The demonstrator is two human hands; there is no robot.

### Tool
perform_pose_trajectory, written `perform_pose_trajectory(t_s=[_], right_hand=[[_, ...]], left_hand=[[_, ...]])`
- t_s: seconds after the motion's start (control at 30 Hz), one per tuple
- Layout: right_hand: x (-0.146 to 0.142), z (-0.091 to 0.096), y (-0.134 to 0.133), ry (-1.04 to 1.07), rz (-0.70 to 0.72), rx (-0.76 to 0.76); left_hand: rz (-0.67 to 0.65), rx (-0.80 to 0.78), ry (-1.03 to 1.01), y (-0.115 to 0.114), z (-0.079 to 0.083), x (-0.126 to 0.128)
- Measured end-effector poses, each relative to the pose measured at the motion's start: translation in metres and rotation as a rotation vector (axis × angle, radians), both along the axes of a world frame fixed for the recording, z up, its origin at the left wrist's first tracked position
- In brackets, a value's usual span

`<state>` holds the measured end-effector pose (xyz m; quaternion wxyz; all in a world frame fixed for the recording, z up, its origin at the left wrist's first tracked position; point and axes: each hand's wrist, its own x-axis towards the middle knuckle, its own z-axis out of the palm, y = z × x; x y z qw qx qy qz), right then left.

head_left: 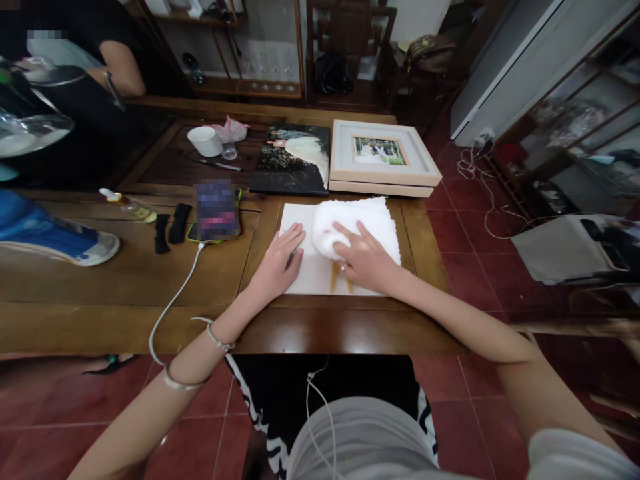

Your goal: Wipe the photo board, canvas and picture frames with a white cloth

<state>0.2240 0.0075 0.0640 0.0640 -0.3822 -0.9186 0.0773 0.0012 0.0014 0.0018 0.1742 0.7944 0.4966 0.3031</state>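
My left hand (281, 261) lies flat, fingers stretched out, on the left edge of a white board (307, 267) at the front of the wooden table. With my right hand (367, 259) I grip a bunched white cloth (350, 223) and press it onto the board. Part of the cloth spreads out to the right and covers much of the board's upper half. Below the bunched part, tan strips (335, 277) show on the board, partly hidden by the cloth and my right hand. A ring is on that hand.
Behind the board are a framed photo (383, 153) and a dark photo panel (295, 157). To the left lie a phone (216, 208) on a white cable (173, 300), black strips (179, 223), a small dropper bottle (129, 205) and a white cup (204, 141). A person (120, 63) is at the far left.
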Motion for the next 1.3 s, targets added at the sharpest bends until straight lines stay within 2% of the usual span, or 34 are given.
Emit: perform_pose_trajectory(t_s=[0.1, 0.2, 0.27, 0.33, 0.47, 0.53, 0.6, 0.77, 0.9, 1.0, 1.07, 1.17, 1.3], right_hand=[[-0.016, -0.007, 0.018, -0.012, -0.087, 0.034], [-0.035, -0.011, 0.014, -0.034, -0.082, 0.084], [-0.042, -0.011, 0.0, -0.047, 0.017, 0.094], [-0.044, -0.008, -0.02, -0.059, 0.174, 0.076], [-0.032, 0.005, -0.056, -0.071, 0.442, 0.021], [-0.023, 0.012, -0.065, -0.073, 0.484, -0.021], [-0.015, 0.019, -0.066, -0.075, 0.458, -0.07], [-0.006, 0.026, -0.039, -0.091, 0.273, -0.107], [-0.007, 0.02, 0.003, -0.043, 0.033, -0.066], [-0.017, 0.018, 0.036, 0.033, -0.071, -0.106], [-0.028, 0.018, 0.054, 0.092, -0.083, -0.146], [-0.05, 0.016, 0.072, 0.154, -0.007, -0.191], [-0.069, 0.012, 0.079, 0.172, 0.058, -0.181]], left_hand=[[0.007, -0.008, -0.019, 0.0, 0.0, 0.0], [0.027, -0.007, -0.088, -0.002, 0.004, -0.001], [0.037, 0.007, -0.158, -0.005, 0.008, -0.002], [0.05, 0.02, -0.221, -0.007, 0.012, -0.002], [0.073, 0.03, -0.294, -0.01, 0.015, -0.002], [0.076, 0.017, -0.293, -0.01, 0.015, -0.001], [0.081, 0.001, -0.269, -0.009, 0.013, 0.0], [0.079, -0.033, -0.171, -0.007, 0.009, -0.001], [0.056, -0.023, -0.12, -0.003, 0.004, 0.0], [0.058, 0.015, -0.112, -0.001, -0.001, 0.0], [0.059, 0.038, -0.11, 0.0, -0.003, 0.0], [0.069, 0.059, -0.106, 0.001, -0.003, -0.001], [0.054, 0.089, -0.109, 0.002, -0.002, -0.002]])
